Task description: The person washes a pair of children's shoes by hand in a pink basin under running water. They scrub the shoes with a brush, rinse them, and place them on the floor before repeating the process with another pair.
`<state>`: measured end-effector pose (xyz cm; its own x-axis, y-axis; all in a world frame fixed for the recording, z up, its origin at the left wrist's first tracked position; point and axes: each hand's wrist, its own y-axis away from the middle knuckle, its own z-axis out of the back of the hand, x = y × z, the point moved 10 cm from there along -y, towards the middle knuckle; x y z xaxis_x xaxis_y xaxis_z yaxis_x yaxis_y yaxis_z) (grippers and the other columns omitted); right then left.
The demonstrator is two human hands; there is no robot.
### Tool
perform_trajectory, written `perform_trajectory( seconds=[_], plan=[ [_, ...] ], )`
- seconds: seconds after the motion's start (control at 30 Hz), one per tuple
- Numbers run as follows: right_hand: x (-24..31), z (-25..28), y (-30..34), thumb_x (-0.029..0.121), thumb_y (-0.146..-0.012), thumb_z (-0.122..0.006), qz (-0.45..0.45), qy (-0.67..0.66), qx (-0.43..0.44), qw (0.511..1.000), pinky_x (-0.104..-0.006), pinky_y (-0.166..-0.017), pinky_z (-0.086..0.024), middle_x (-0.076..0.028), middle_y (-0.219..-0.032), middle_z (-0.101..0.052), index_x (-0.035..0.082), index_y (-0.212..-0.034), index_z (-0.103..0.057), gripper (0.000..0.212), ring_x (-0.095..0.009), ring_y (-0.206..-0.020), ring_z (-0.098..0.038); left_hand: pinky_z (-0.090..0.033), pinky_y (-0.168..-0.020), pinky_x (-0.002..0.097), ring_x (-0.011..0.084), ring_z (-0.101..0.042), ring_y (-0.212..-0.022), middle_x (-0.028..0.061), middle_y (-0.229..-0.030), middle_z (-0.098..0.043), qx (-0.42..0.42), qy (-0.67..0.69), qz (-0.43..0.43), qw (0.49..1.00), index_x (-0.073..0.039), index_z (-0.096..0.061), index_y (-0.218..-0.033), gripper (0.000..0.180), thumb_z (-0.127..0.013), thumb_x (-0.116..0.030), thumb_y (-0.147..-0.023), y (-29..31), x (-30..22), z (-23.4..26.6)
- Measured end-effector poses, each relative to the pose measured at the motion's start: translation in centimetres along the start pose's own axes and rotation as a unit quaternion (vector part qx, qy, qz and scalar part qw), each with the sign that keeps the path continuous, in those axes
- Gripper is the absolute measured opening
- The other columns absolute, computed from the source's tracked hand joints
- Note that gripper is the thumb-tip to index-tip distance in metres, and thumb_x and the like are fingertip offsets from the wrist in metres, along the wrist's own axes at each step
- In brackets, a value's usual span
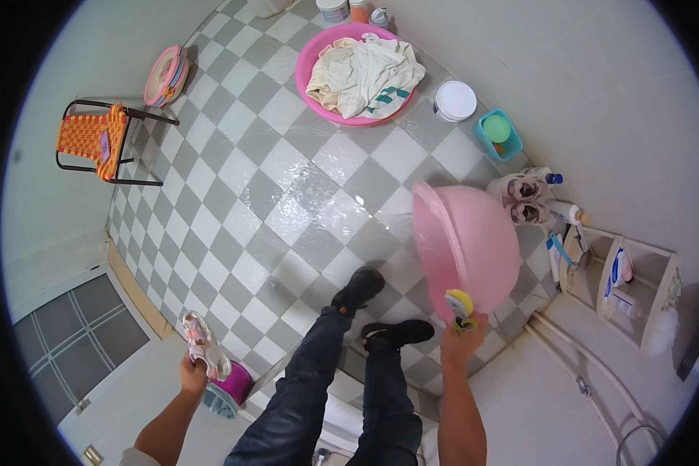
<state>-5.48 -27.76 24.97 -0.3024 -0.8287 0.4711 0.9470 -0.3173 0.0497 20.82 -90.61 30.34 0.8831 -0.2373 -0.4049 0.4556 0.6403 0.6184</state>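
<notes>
My left hand (193,373) is closed around a pale sandal (199,339) with pinkish parts, held out at the lower left. My right hand (464,334) grips the lower edge of a large pink basin (485,237). The basin is tipped on its side, its mouth facing left. In the same hand is a small yellow and white scrubbing tool (459,301); whether it is a brush or a sponge, I cannot tell. Wet, shiny floor tiles (311,194) lie left of the basin's mouth. Beyond the basin stands a pair of pinkish shoes (526,200).
A pink tub (307,66) of white clothes stands far ahead. Along the right wall are a white bucket (455,101), a turquoise basket (499,135) and a shelf (637,291). An orange woven chair (93,136) and stacked basins (164,75) are left; a magenta bin (235,382) is near.
</notes>
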Motion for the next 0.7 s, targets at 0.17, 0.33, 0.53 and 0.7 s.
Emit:
perform_trajectory(
  seconds=[0.17, 0.33, 0.53, 0.7],
  plan=[
    [5.0, 1.3, -1.7, 0.001, -0.072, -0.069, 0.128, -0.025, -0.026, 0.991, -0.0394, -0.074, -0.049, -0.014, -0.090, -0.054, 0.003, -0.090, -0.059, 0.021, -0.034, -0.086, -0.059, -0.051, -0.078, 0.0317, 0.0175, -0.063, -0.089, 0.0089, -0.099, -0.066, -0.001, -0.014, -0.010, 1.000, -0.001, -0.062, -0.116, 0.032, -0.046, -0.007, -0.089, -1.3, -1.5, -0.5],
    [7.6, 3.3, -1.6, -0.002, -0.071, -0.068, 0.239, -0.115, -0.090, 0.960, -0.0488, -0.099, -0.051, -0.007, -0.078, -0.049, 0.010, -0.084, -0.062, 0.018, -0.028, -0.075, -0.055, -0.050, -0.068, 0.0306, 0.0146, -0.061, -0.079, 0.0069, -0.092, -0.065, 0.007, -0.026, -0.027, 0.999, -0.001, -0.061, -0.116, 0.030, -0.048, -0.009, -0.091, -2.4, -5.9, -2.9],
    [10.4, 2.4, -3.0, 0.004, -0.064, -0.071, 0.258, -0.112, -0.076, 0.957, -0.0496, -0.101, -0.051, -0.006, -0.075, -0.045, 0.012, -0.081, -0.061, 0.021, -0.029, -0.075, -0.057, -0.046, -0.057, 0.0295, 0.0113, -0.057, -0.067, 0.0033, -0.077, -0.060, 0.046, -0.077, -0.021, 0.996, -0.002, -0.061, -0.111, 0.024, -0.051, -0.014, -0.093, -3.5, -10.0, -5.7],
    [9.5, 3.4, -3.1, 0.004, -0.069, -0.073, 0.162, -0.159, -0.080, 0.971, -0.0383, -0.077, -0.054, -0.009, -0.080, -0.050, 0.009, -0.084, -0.060, 0.020, -0.032, -0.080, -0.061, -0.048, -0.065, 0.0304, 0.0139, -0.060, -0.073, 0.0064, -0.084, -0.063, 0.063, -0.112, -0.078, 0.989, -0.001, -0.061, -0.111, 0.025, -0.051, -0.011, -0.091, -5.0, -12.6, -7.2]
  ],
)
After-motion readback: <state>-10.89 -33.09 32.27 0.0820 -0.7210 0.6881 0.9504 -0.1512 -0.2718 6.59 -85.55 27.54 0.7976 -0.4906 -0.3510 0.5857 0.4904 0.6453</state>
